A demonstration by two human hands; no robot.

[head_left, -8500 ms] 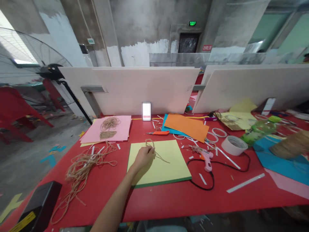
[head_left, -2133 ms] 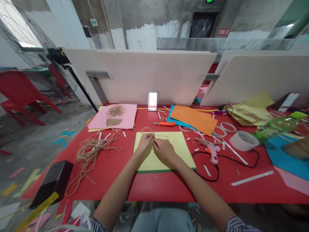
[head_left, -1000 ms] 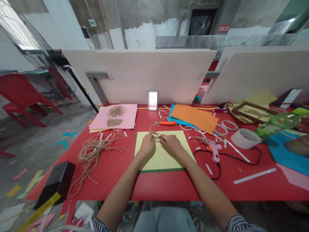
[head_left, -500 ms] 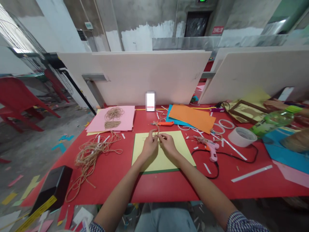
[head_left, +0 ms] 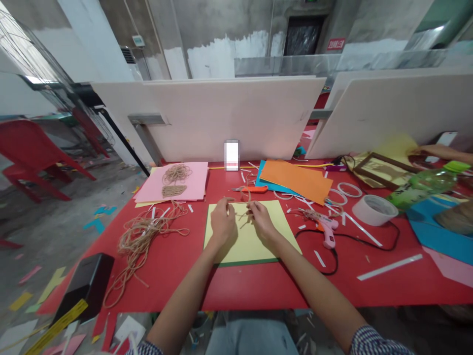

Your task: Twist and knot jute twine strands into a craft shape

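Observation:
Over a pale yellow sheet [head_left: 254,249] on the red table, my right hand [head_left: 263,219] pinches a piece of brown twine [head_left: 243,215] between thumb and fingertips. Short ends of the twine stick out to the left of those fingers, and a curved length runs up beyond the sheet. My left hand [head_left: 222,221] is just left of the twine, its fingers loosely curled and parted, apparently holding nothing. Just past the fingertips lies an orange utility knife [head_left: 254,189]. A green edge shows beneath the yellow sheet.
Loose twine [head_left: 148,231] lies left, below pink paper [head_left: 197,180] bearing coiled twine. To the right are orange paper [head_left: 295,180], a pink glue gun [head_left: 328,229] with black cord, a tape roll [head_left: 375,209] and a green bottle [head_left: 424,185]. Another person's hand [head_left: 436,150] is far right.
My left hand has come away from the twine and moved slightly left, and its fingers have parted. My right hand keeps its pinch, and more of the twine shows between the hands.

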